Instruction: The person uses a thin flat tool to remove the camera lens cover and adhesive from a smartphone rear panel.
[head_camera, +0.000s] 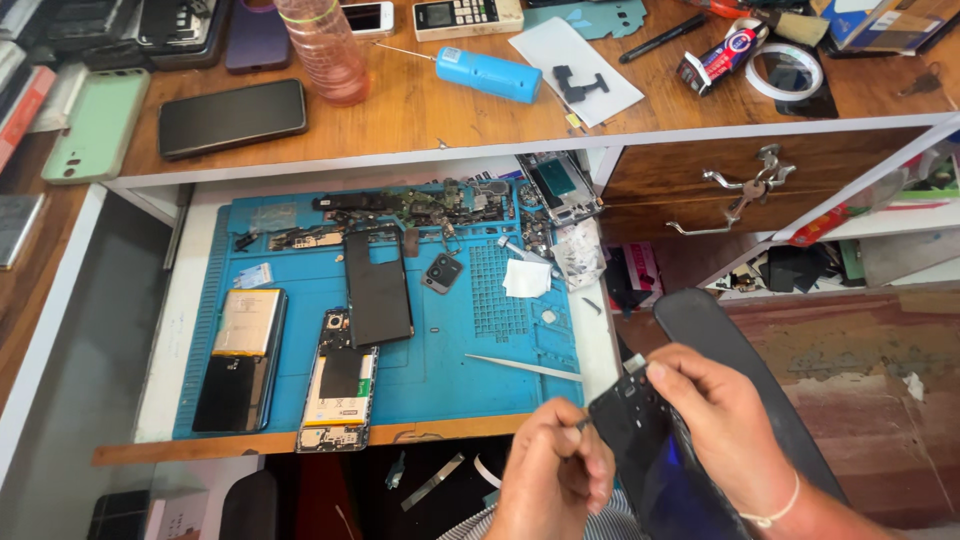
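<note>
My right hand (715, 420) grips a dark phone back panel (640, 440) at the bottom of the head view, thumb and fingers on its upper edge. My left hand (550, 470) is closed just left of the panel, pinching a small tool or part against its edge; what it pinches is too small to tell. Both hands hover below the front right corner of a blue repair mat (450, 350). On the mat lie an opened phone (338, 385), a black panel (378, 288), a battery and phone (240, 355), a camera module (443, 272) and tweezers (525, 368).
Above the mat is a wooden desk (420, 110) with a black phone (232, 118), a green phone case (95, 128), a pink bottle (325, 50), a blue tool (488, 73) and a tape roll (788, 72). A drawer with keys (750, 185) is at right. A black chair arm (735, 360) lies beside my right hand.
</note>
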